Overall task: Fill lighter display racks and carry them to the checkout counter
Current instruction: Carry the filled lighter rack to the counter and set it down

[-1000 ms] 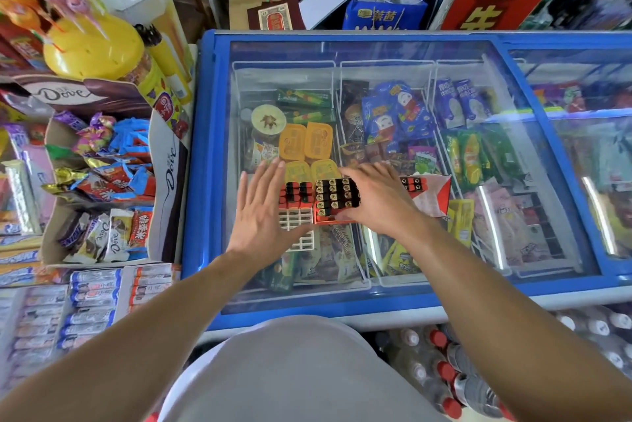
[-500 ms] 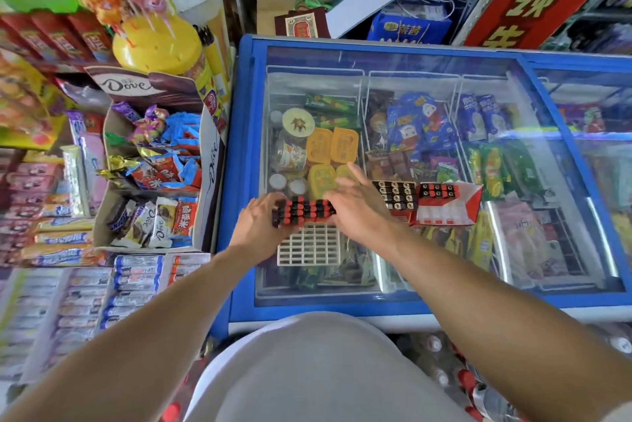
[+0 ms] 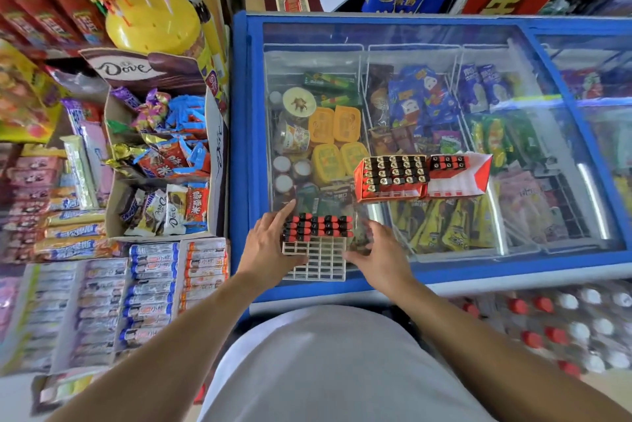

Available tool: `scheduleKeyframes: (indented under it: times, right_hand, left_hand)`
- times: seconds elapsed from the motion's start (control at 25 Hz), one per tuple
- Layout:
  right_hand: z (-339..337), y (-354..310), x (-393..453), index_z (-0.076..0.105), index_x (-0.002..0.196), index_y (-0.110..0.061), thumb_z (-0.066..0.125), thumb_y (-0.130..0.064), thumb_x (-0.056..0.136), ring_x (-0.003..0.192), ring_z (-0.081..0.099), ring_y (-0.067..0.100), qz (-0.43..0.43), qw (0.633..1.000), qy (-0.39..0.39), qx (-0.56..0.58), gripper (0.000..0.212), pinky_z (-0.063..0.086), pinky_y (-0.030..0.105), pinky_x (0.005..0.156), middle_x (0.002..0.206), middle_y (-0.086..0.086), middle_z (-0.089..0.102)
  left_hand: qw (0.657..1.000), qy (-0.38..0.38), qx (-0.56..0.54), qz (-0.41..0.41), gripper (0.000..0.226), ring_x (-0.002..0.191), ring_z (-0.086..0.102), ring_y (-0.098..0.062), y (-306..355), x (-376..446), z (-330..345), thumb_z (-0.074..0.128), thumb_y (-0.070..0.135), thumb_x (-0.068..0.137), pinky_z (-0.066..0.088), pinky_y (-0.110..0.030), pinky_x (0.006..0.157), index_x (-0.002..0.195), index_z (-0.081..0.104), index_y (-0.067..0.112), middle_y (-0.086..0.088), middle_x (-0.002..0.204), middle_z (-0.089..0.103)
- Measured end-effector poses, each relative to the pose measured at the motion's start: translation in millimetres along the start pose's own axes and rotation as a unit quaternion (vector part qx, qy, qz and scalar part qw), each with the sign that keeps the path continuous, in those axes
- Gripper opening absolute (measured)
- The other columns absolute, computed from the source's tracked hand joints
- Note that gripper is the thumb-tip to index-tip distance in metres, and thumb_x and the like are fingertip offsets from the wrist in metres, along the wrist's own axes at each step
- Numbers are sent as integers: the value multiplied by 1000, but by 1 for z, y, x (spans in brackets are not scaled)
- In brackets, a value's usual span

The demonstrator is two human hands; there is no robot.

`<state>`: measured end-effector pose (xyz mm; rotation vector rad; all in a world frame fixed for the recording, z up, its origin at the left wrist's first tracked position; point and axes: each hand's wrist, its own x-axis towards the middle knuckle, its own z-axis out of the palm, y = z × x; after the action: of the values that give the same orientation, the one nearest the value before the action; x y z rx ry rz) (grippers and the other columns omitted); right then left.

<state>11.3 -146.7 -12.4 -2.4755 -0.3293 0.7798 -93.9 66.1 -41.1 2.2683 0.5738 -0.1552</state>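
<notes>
Here the white lighter rack (image 3: 314, 259) lies directly between your two hands, on the glass lid of the blue freezer (image 3: 241, 154), at its near edge just in front of your body. Your left hand (image 3: 265, 245) touches the rack's left side, fingers fairly straight and the forefinger reaching forward beside the red-and-black lighters (image 3: 317, 226) that fill the rack's far rows. Your right hand (image 3: 379, 250) sits at the rack's right side with fingers loosely bent; whether they actually close on the edge cannot be told. The rack's rows run across you, from hand to hand, and the empty cells lie on the side nearer your body. Both hands are about equally near the rack, so a lift would likely be two-handed, one hand per side. The red supply box (image 3: 393, 177) of lighters rests farther out on the lid, forward and to the right of your right hand, which is the nearer one to it. Judged from the many empty cells, filling is not yet finished, and a further reach would go forward and rightward.
</notes>
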Motion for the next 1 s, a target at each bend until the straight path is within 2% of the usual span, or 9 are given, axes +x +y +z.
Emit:
scheduleKeyframes:
  times: [0.16, 0.24, 0.36, 0.44, 0.56, 0.64, 0.72, 0.84, 1.0]
  right_hand:
    - [17, 0, -3, 47, 138, -21, 79, -41, 82, 95, 61, 13, 66, 995, -74, 1, 67, 47, 25, 79, 115, -2, 61]
    - [24, -2, -7, 51, 128, -19, 77, -38, 85, 86, 63, 11, 91, 992, -84, -11, 54, 43, 23, 71, 103, -4, 65]
    - [32, -5, -12, 57, 124, -14, 73, -29, 89, 85, 65, 10, 110, 992, -65, -3, 42, 45, 23, 74, 98, -4, 69]
    - [35, -5, -15, 61, 121, -13, 72, -26, 90, 85, 64, 11, 122, 992, -43, 10, 35, 47, 23, 78, 98, -2, 71]
    - [39, -3, -21, 68, 108, -14, 67, -16, 91, 88, 66, 13, 135, 990, -2, 46, 17, 51, 23, 79, 100, -1, 73]
    - [40, -3, -27, 68, 96, -17, 64, -14, 89, 79, 65, 10, 149, 986, 20, 79, 9, 49, 21, 69, 90, -6, 70]
    - [41, 0, -38, 67, 87, -21, 68, -18, 86, 71, 63, 5, 149, 983, 39, 100, 4, 44, 17, 61, 79, -12, 67]
    - [42, 10, -53, 67, 89, -17, 71, -14, 86, 74, 67, 12, 156, 971, 46, 176, 6, 52, 20, 64, 82, -4, 70]
    - [50, 33, -75, 62, 128, -16, 63, 7, 90, 78, 68, 21, 164, 922, -51, 349, 44, 57, 26, 66, 105, 17, 70]
  left_hand:
    - [997, -22, -24, 63, 89, 126, 46, -13, 20, 10, -16, 90, 40, 70, 32, -40, 114, 147, 44, 36, 9, 132, 57]
    - [996, -32, 4, 88, 69, 119, 53, -13, 29, 13, -18, 86, 43, 76, 40, -42, 110, 137, 57, 30, 8, 125, 61]
    - [997, -12, -30, 70, 45, 103, 57, -11, 33, 13, -12, 82, 40, 81, 52, -41, 95, 120, 65, 24, 9, 109, 60]
    - [998, -8, -42, 50, 61, 110, 54, -10, 30, 8, -7, 83, 45, 79, 50, -37, 101, 131, 57, 28, 11, 116, 57]
    - [997, 33, -66, -23, 98, 134, 34, -7, 23, -16, -5, 82, 53, 77, 28, -28, 113, 155, 27, 32, 15, 141, 41]
    - [988, 32, -108, -104, 99, 141, 26, -6, 9, -37, 5, 79, 50, 81, 21, -26, 115, 159, 22, 29, 19, 143, 34]
    - [971, -5, -164, -177, 90, 138, 42, -15, -3, -55, 22, 77, 53, 79, 33, -36, 117, 155, 33, 33, 14, 143, 46]
    - [956, -39, -178, -229, 58, 111, 60, -22, 2, -68, 37, 76, 48, 81, 47, -41, 100, 134, 55, 35, 4, 121, 54]
    - [960, -41, -175, -216, 43, 79, 60, -14, 8, -77, 36, 76, 27, 87, 46, -25, 65, 126, 59, 31, 1, 111, 61]
